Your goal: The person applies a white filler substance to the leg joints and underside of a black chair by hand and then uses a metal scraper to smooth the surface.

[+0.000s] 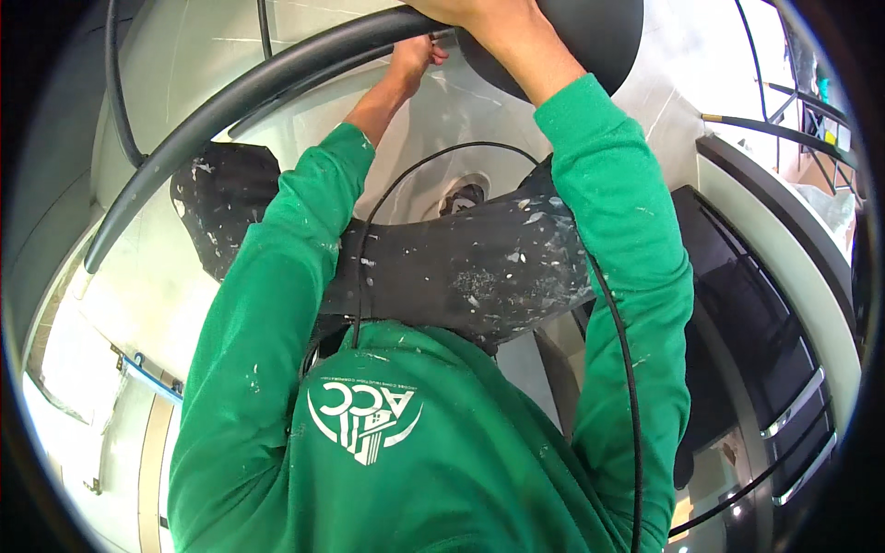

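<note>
A green sweatshirt [415, 461] with white paint flecks fills the near view, above dark spattered trousers [461, 267]. A thin black cable [627, 369] loops past the right sleeve. Farther out, the left hand [417, 57] pinches a thick black hose [249, 88], while the right hand [479, 17] presses on a round black disc [590, 37] (fingers cut off, grip unclear).

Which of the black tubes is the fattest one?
The thick black tube arcing across the upper left, running up toward the left hand. The black cable looping beside the right green sleeve is much thinner.
</note>
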Available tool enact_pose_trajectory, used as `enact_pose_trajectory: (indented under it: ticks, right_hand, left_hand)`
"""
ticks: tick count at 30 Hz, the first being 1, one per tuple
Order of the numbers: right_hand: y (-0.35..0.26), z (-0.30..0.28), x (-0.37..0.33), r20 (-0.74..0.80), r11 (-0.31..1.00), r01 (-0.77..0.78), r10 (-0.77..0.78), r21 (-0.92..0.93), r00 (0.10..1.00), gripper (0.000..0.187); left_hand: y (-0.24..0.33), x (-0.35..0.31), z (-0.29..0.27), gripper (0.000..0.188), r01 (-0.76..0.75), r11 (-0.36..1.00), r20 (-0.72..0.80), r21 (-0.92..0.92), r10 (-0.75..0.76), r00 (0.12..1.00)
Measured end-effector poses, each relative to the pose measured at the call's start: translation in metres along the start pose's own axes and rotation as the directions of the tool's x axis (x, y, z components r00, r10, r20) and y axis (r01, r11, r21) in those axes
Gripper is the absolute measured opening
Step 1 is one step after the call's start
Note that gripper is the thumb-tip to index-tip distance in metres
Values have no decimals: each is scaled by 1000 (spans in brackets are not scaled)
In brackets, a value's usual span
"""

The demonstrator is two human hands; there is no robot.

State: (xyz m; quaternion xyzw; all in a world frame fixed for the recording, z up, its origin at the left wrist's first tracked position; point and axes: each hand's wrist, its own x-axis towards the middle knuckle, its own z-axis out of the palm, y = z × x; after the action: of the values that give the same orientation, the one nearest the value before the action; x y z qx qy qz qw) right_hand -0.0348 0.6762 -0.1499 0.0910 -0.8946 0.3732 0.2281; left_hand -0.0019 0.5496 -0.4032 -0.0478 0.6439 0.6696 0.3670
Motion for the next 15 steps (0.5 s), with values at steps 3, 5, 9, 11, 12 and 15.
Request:
enact_pose_trajectory:
  ticks: [3,5,9,11,12,15]
  right_hand:
    - [20,-18,2,4,995,14,-14,-95,1000,32]
    - [23,-24,2,3,997,2,-2,-73,1000,32]
    - [-6,-1,6,38,999,-23,22,23,999,31]
    - [8,-9,1,15,1000,-9,9,-28,1000,31]
    - [29,-30,-3,-5,994,-1,0,-107,1000,31]
    - [-10,-1,7,22,1000,14,-14,3,1000,30]
  left_hand:
    - [8,-26,49,29,-93,996,-46,3,93,995]
    - [29,-27,68,34,17,993,-93,-117,-28,995]
    - [-18,-3,-9,36,65,996,-77,63,-60,995]
    - [-20,-17,18,31,-244,961,88,131,234,968]
    - [27,-30,84,31,-1,984,-93,-176,-16,996]
    - [-21,-4,-11,37,58,997,-146,60,-49,988]
